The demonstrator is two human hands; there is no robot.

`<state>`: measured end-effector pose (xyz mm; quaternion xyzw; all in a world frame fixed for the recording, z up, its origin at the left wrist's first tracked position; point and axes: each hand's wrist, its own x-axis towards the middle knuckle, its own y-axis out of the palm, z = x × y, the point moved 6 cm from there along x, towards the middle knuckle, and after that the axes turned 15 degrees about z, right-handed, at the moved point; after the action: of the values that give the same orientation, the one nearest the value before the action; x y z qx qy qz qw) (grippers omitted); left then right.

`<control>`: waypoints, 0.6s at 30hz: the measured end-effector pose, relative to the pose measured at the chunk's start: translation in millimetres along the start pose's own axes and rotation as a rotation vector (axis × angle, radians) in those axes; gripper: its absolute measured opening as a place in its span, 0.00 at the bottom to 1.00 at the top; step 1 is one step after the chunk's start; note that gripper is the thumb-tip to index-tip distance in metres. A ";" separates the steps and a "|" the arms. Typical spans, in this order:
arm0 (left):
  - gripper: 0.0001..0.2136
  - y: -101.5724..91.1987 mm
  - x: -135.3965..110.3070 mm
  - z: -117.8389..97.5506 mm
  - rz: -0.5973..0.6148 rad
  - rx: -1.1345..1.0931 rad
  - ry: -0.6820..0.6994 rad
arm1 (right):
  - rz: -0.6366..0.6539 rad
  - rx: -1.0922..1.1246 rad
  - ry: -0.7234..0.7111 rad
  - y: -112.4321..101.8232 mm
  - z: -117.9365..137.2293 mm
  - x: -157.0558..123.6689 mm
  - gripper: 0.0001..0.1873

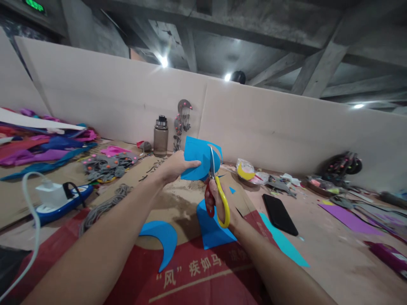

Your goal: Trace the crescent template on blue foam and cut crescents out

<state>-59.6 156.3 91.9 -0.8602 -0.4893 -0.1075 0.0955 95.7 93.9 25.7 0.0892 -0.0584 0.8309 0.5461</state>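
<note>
My left hand (176, 166) grips a sheet of blue felt or craft foam (194, 159) by its left side, thumb on top, holding it above the table. In my right hand (218, 199) are scissors (225, 203) with one yellow and one red handle. Their blades point up and lie against the sheet's right part, beside a curved cut; how far the blades are apart is hard to tell. Below lies a cut blue crescent (167, 239) on the red and brown cardboard (190, 288). Another blue piece (213, 231) lies partly under my right hand, near a small blue scrap (232, 190).
A black phone (280, 214) and a turquoise sheet (282, 241) lie to the right. At the back stand a bottle (160, 137) and a white partition (286, 123). On the left are a power strip (66, 203), grey cord (106, 205) and piled coloured felt (47, 146).
</note>
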 end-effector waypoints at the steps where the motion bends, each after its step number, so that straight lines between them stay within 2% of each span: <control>1: 0.22 -0.7 -0.2 0.2 0.001 0.003 -0.006 | 0.004 0.001 0.004 0.8 0.9 -0.2 0.30; 7: 0.24 -5.2 -2.9 -1.4 0.008 0.036 -0.039 | 0.020 -0.032 0.003 3.9 5.5 -2.2 0.30; 18: 0.26 -6.8 -7.2 -1.5 0.029 -0.039 -0.108 | -0.001 -0.084 0.037 2.6 0.4 -2.1 0.32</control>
<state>-69.2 153.4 91.7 -0.8733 -0.4792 -0.0691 0.0540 94.2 90.8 25.6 0.0508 -0.0832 0.8288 0.5510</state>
